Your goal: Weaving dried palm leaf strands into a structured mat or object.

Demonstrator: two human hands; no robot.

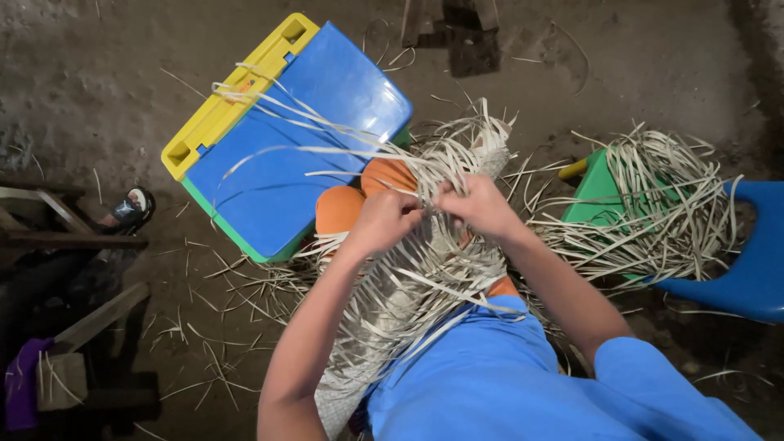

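Head view: left hand (382,220) and right hand (483,206) have fingers pinched on pale strips at the top edge of the woven mat (408,302) lying across the lap — best to keep strips taut, flat, tightly packed — loose bundle (653,208) lies right.

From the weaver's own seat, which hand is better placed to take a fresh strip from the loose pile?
Probably the right hand: the loose pile lies on its side, while the left hand sits farther away, beside the blue stool.

Bare earth floor (98,98) carries a blue-topped plastic stool (286,147), a sandal (131,208) and scattered pale straw strips (204,327).
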